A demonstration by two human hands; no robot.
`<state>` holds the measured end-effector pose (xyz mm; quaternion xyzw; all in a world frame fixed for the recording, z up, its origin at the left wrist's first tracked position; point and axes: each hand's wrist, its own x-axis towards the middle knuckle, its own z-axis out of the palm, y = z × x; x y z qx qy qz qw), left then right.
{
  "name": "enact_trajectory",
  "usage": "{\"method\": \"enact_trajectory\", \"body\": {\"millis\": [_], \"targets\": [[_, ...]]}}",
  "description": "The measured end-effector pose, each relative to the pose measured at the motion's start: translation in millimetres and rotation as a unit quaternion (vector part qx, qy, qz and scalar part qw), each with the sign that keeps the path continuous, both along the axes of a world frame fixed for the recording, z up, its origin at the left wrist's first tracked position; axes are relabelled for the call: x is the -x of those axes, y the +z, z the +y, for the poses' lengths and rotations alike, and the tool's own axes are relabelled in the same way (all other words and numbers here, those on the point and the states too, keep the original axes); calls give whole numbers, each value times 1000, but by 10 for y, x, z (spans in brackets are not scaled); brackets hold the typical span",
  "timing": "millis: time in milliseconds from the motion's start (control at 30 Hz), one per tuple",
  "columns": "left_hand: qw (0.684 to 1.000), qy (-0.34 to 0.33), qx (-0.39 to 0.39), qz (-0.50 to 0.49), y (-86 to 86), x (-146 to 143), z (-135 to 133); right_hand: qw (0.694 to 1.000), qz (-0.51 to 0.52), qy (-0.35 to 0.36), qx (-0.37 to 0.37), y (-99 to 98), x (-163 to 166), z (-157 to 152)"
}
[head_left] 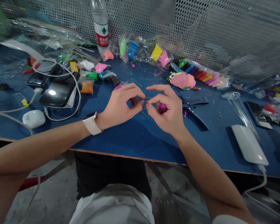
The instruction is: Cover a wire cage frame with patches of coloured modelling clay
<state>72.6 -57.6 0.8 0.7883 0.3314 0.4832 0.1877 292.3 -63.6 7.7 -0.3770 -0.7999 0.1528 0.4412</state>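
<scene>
Both my hands meet over the blue table (135, 137). My left hand (121, 104), with a white watch band on the wrist, pinches thumb and forefinger together at the middle. My right hand (166, 110) pinches the same spot from the other side and tucks a lump of purple clay (162, 108) against its palm. Between the two pinches lies a thin clear bit, perhaps plastic wrap (146, 100), too fine to name for sure. A pink clay figure (183, 80) lies beyond my right hand.
Small bags of coloured clay (130, 51) lie along the back by a water bottle (100, 26) and a mesh screen. A row of clay sticks (202, 74) sits at right, black scissors (193, 107) beside my right hand. Phones (57, 93), cables and a white charger case (34, 119) are left, a power bank (248, 143) right.
</scene>
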Motion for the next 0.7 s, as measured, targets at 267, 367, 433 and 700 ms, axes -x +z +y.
{"method": "enact_trajectory", "body": {"millis": [267, 367, 433, 700], "targets": [[999, 9, -45, 25, -23, -12, -16, 999, -27, 13, -38, 37, 14, -12], [999, 5, -40, 22, -4, -4, -14, 997, -50, 32, -47, 49, -47, 19], [999, 1, -29, 21, 9, -2, -11, 996, -55, 36, -54, 45, -69, 29], [1000, -17, -2, 18, 40, 6, 2, 999, -13, 12, 28, 29, -4, -21]]}}
